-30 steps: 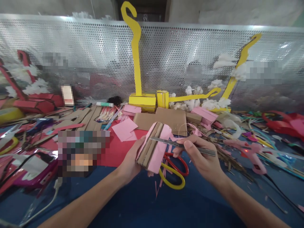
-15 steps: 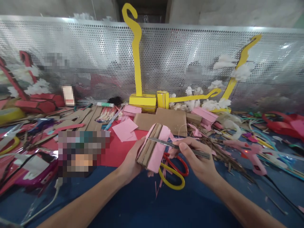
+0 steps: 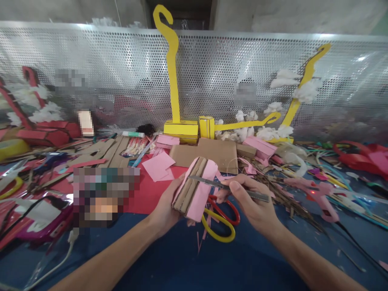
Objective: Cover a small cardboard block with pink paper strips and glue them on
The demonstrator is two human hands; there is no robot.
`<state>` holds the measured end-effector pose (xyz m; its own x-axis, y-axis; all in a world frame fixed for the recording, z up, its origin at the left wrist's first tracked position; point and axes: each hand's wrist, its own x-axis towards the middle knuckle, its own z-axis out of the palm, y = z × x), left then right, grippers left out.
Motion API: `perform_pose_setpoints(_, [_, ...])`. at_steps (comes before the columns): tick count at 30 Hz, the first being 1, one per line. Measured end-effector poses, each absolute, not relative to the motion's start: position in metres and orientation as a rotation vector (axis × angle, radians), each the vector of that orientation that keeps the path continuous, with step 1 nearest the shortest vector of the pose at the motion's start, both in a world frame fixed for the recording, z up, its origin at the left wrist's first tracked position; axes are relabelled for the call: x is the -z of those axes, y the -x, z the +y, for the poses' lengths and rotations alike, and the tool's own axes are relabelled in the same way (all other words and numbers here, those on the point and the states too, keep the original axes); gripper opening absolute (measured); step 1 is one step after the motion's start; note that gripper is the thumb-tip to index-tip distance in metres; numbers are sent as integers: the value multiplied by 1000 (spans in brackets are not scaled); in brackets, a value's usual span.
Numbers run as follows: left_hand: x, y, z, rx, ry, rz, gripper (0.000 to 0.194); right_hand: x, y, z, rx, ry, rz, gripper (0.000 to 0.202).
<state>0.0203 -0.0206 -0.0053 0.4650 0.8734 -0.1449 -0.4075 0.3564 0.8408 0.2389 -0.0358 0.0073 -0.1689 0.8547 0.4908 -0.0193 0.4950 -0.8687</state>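
My left hand (image 3: 168, 206) is closed round the left side of a small cardboard box (image 3: 190, 188), partly covered in pink paper, which it holds tilted above the table. A bare brown cardboard strip runs along its upper face. My right hand (image 3: 250, 202) grips a craft knife (image 3: 226, 186) with a dark handle. The grey blade lies across the box's upper face, pointing left. Below the box and partly hidden by it are scissors (image 3: 218, 230) with a yellow and a red handle loop. Thin pink paper scraps (image 3: 199, 242) lie beside them.
A pink glue gun (image 3: 323, 196) with a lit red light lies on the right. Pink paper pieces (image 3: 156, 165) rest on red sheet (image 3: 136, 198). Behind stand yellow hooked cardboard shapes (image 3: 173, 81) before a perforated metal panel (image 3: 127, 60). Cardboard strips (image 3: 112, 151) lie at left.
The whole view has shifted very slightly. Both hands, the box and the knife hold nearly the same pose, with the blade still across the box.
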Motion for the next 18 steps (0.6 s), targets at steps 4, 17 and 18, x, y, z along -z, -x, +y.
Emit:
perform_pose_setpoints(4, [7, -21, -22, -922, -834, 679, 51, -5, -236, -36, -916, 732, -1555, 17])
perform_pose_setpoints(17, [4, -23, -22, -913, -797, 616, 47, -3, -233, -38, -965, 723, -1515, 18])
perform_pose_setpoints(18, [4, -22, -22, -914, -786, 622, 47, -3, -233, -38, -958, 727, -1519, 19])
